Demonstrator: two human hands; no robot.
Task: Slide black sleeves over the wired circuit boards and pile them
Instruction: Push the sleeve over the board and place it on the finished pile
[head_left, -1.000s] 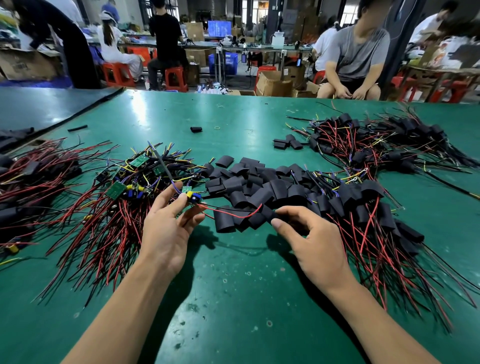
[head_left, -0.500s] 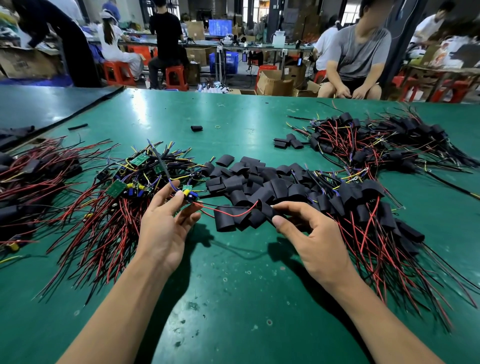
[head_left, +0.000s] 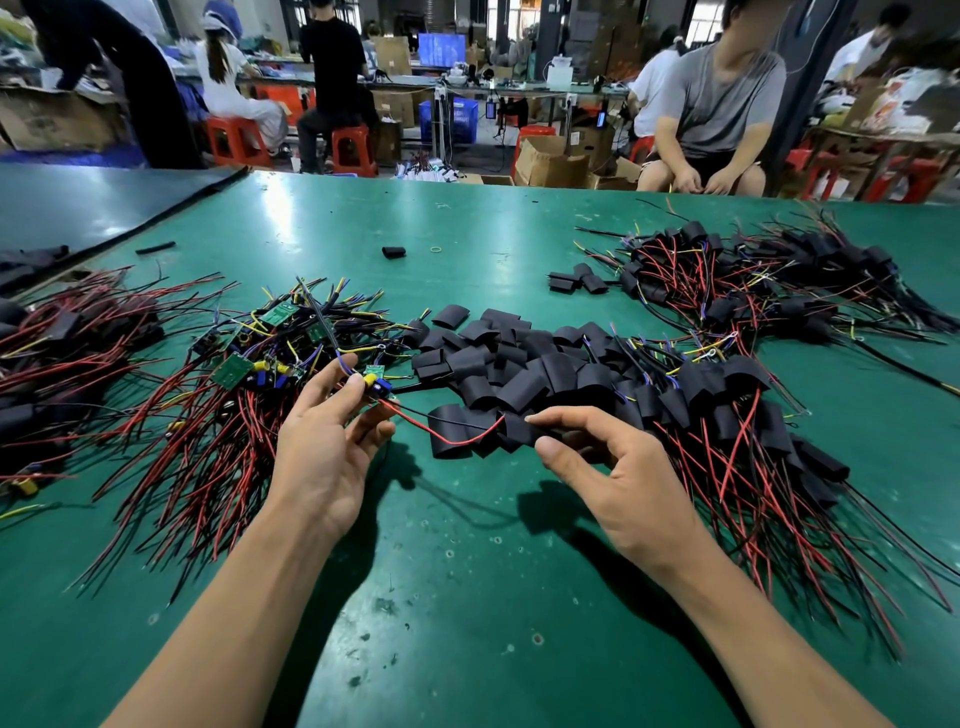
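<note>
My left hand (head_left: 327, 447) pinches a small green circuit board (head_left: 375, 378) with blue and yellow parts, just above the table. Its red wire (head_left: 447, 434) sags to the right and runs into a black sleeve (head_left: 511, 434). My right hand (head_left: 623, 478) pinches that sleeve between thumb and forefinger. Behind the hands lies a heap of empty black sleeves (head_left: 519, 358). Bare wired boards (head_left: 244, 358) are piled to the left of my left hand. Sleeved boards (head_left: 727, 410) lie in a pile to the right.
The green table (head_left: 467, 597) carries another sleeved pile (head_left: 753, 280) at the far right and one at the far left (head_left: 62, 353). A single loose sleeve (head_left: 394, 252) lies further back. People sit on stools beyond the far edge.
Almost nothing differs. My left hand has raised the board slightly, and my right hand has shifted a little on the sleeve.
</note>
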